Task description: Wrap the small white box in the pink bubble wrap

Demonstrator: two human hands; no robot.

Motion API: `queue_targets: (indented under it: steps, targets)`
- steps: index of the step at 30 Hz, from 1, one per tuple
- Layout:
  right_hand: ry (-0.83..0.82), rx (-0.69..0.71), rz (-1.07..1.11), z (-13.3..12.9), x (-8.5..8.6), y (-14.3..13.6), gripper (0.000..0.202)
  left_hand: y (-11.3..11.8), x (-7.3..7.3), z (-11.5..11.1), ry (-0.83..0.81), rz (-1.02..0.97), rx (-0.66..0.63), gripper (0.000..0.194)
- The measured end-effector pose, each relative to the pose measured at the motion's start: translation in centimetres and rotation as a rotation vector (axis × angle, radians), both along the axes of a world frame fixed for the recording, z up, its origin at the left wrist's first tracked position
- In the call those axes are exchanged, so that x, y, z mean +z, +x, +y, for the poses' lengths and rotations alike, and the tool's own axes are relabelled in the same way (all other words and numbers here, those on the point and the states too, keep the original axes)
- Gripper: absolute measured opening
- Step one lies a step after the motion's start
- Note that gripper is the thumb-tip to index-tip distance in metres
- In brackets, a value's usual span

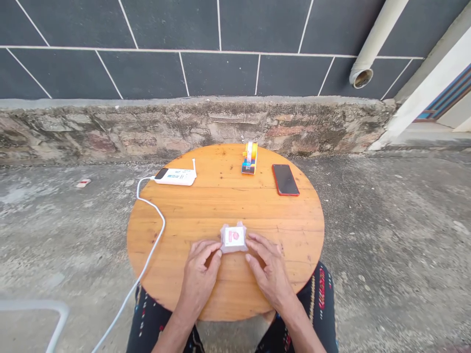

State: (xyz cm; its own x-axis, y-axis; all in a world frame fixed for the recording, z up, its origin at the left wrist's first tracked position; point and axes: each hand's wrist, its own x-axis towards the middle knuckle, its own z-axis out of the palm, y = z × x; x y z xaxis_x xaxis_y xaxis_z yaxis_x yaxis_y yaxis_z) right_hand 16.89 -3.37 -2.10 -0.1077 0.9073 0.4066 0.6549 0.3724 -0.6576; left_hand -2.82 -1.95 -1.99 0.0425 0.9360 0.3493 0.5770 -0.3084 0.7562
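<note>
**A little packet sits between our two hands**

The small wrapped packet (234,236) lies flat on the table (176,211), right between our fingertips. Our left hand (198,269) looks nearer, its fingers at the packet's edge; we cannot tell if they pinch the wrap. Our right hand (271,272) has its thumb and fingers apart, just beside the other edge. The packet looks almost square, so we see no clear long side.
</note>
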Motion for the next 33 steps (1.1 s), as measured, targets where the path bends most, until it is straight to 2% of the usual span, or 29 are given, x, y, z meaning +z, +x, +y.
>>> queue_targets:
  steps: [10,18,24,29,33]
  targets:
    - [-0.041,0.043,0.015,0.1,0.9,-0.1,0.034,0.4,0.8,0.4,-0.079,0.069,0.031,0.017]
    - [-0.038,0.021,0.06,0.2,0.9,-0.3,0.029,0.3,1.2,0.7,-0.152,0.052,0.038,0.015]
    - [-0.023,0.01,0.048,0.3,0.9,-0.3,0.028,-0.2,1.5,1.0,-0.148,0.008,0.02,0.015]
    - [0.004,0.02,0.113,0.4,0.6,-0.2,0.025,-1.4,1.0,0.4,-0.169,-0.142,-0.01,0.024]
    - [-0.02,0.003,0.158,0.5,0.5,0.0,0.023,-1.4,1.2,0.1,-0.117,-0.084,-0.018,0.021]
